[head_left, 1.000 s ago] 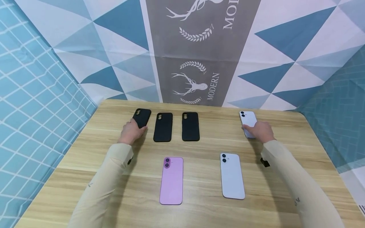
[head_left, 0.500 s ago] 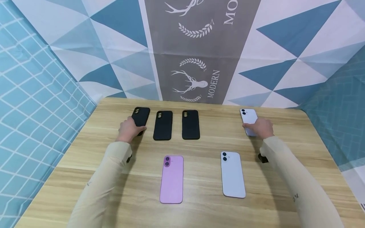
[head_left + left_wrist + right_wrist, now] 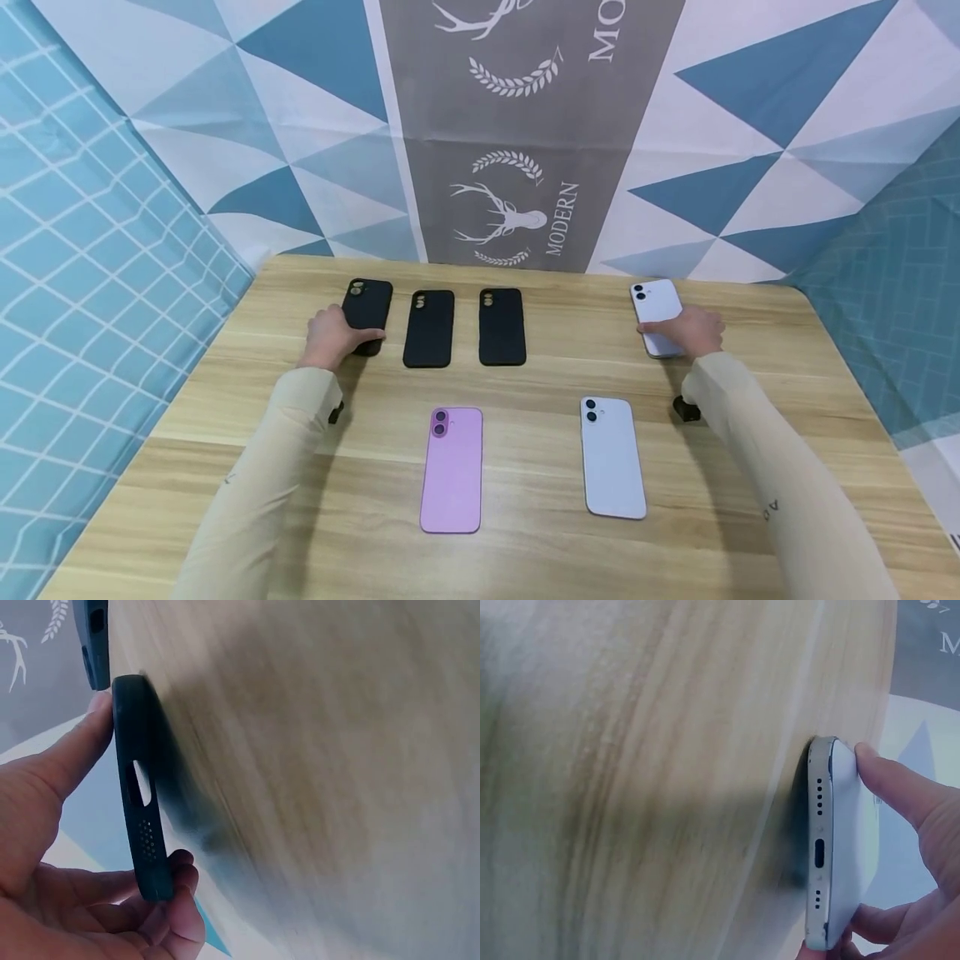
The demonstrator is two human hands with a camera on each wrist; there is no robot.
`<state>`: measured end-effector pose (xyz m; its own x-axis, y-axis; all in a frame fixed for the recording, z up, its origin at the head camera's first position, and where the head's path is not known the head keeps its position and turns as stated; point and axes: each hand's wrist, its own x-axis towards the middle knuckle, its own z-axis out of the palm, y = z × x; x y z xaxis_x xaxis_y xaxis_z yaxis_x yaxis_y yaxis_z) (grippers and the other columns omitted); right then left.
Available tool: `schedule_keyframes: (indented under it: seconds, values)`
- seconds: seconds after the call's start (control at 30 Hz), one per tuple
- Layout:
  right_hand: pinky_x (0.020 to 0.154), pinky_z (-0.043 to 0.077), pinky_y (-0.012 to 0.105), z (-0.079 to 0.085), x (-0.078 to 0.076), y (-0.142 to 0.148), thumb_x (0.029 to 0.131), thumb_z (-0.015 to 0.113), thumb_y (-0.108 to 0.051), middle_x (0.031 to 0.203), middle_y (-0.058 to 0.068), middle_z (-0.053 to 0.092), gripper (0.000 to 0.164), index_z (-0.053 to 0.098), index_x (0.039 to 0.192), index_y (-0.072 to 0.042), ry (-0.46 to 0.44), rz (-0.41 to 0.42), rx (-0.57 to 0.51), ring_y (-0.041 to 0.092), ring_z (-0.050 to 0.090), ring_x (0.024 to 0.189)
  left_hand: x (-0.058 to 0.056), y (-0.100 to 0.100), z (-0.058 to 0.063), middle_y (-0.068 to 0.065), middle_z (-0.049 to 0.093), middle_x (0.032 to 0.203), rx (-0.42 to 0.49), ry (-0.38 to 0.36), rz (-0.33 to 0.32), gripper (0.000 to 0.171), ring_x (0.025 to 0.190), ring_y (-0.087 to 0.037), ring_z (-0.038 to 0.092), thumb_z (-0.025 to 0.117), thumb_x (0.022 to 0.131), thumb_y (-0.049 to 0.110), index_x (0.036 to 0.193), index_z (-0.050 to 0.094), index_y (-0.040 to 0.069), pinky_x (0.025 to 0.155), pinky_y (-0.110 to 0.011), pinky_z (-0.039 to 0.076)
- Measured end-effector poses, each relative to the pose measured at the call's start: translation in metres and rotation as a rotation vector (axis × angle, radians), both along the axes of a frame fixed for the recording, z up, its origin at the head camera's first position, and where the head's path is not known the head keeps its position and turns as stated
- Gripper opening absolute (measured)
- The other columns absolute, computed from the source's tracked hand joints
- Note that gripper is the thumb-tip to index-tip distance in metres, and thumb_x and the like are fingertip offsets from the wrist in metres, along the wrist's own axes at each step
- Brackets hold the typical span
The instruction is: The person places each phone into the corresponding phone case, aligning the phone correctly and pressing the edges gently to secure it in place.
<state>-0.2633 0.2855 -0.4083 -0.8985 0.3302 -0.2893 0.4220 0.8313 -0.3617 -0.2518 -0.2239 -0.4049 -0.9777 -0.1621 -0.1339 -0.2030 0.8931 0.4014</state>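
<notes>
At the back left, my left hand (image 3: 329,337) grips a black phone case (image 3: 367,310) by its long sides. In the left wrist view its thumb is on one side of the case (image 3: 135,802) and curled fingers are on the other; the bottom edge shows a port cutout and small holes. My right hand (image 3: 695,331) holds a white phone (image 3: 657,302) at the back right, thumb on its left edge. Seen from the right wrist, the phone's bottom edge (image 3: 821,847) with its charging port faces the camera, close over the wood.
Two more black phone cases (image 3: 429,329) (image 3: 502,327) lie side by side right of the left hand. Nearer the front of the wooden table (image 3: 532,554) are a pink phone (image 3: 452,479) and a larger white phone (image 3: 613,467), backs up. Patterned cloth (image 3: 517,125) hangs behind.
My left hand and the gripped case have shifted slightly left, and the camera cutout looks darker. The held white phone has turned slightly in my right hand. The other phones and cases stay put.
</notes>
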Motion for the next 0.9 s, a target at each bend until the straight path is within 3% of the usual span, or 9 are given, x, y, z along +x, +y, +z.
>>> schedule_keyframes:
  seconds: [0.2,0.33,0.43,0.63,0.77,0.9]
  values:
    - [0.081,0.036,0.043,0.0,-0.001,0.006,0.069,0.067,-0.047,0.116,0.033,0.041,0.085,0.04,0.12,0.016,0.02,0.003,-0.051,0.034,0.035,0.095,-0.002,-0.004,0.003,-0.029,0.054,0.099,0.032,-0.006,-0.004,0.059,0.087,-0.039,0.053,0.062,0.078,0.039,0.104,0.051,-0.013,0.075,-0.046,0.047]
    - [0.094,0.038,0.044,-0.002,-0.002,0.011,0.074,0.064,-0.045,0.129,0.033,0.031,0.089,0.028,0.129,0.015,-0.019,-0.081,-0.171,0.034,0.034,0.108,-0.001,-0.007,0.009,-0.025,0.053,0.092,0.052,-0.023,0.021,0.046,0.076,-0.031,0.051,0.059,0.082,0.033,0.098,0.052,-0.01,0.063,-0.037,0.044]
    - [0.101,0.035,0.044,-0.001,-0.005,0.013,0.08,0.059,-0.041,0.134,0.03,0.029,0.083,0.023,0.132,0.012,-0.038,-0.146,-0.256,0.033,0.035,0.117,0.001,-0.009,0.014,-0.024,0.053,0.091,0.064,-0.036,0.04,0.038,0.074,-0.029,0.049,0.054,0.086,0.027,0.096,0.054,-0.01,0.06,-0.034,0.042]
    - [0.105,0.032,0.042,0.001,-0.01,0.015,0.085,0.054,-0.027,0.14,0.025,0.024,0.071,0.02,0.135,0.009,-0.04,-0.253,-0.415,0.033,0.032,0.124,0.003,-0.012,0.02,-0.03,0.053,0.108,0.103,-0.057,0.048,0.038,0.091,-0.036,0.054,0.047,0.09,0.02,0.109,0.053,-0.012,0.073,-0.041,0.049]
    - [0.106,0.03,0.042,0.001,-0.01,0.016,0.085,0.054,-0.025,0.141,0.023,0.022,0.071,0.016,0.136,0.008,-0.048,-0.279,-0.456,0.032,0.029,0.127,0.002,-0.017,0.02,-0.03,0.051,0.115,0.118,-0.064,0.043,0.04,0.103,-0.039,0.051,0.049,0.089,0.02,0.112,0.052,-0.012,0.083,-0.046,0.047]
    - [0.107,0.029,0.041,-0.001,-0.012,0.018,0.085,0.054,-0.025,0.143,0.021,0.019,0.073,0.013,0.137,0.005,-0.046,-0.319,-0.517,0.032,0.027,0.128,-0.001,-0.022,0.018,-0.029,0.05,0.116,0.133,-0.072,0.035,0.041,0.105,-0.04,0.049,0.051,0.088,0.022,0.113,0.052,-0.011,0.085,-0.046,0.046]
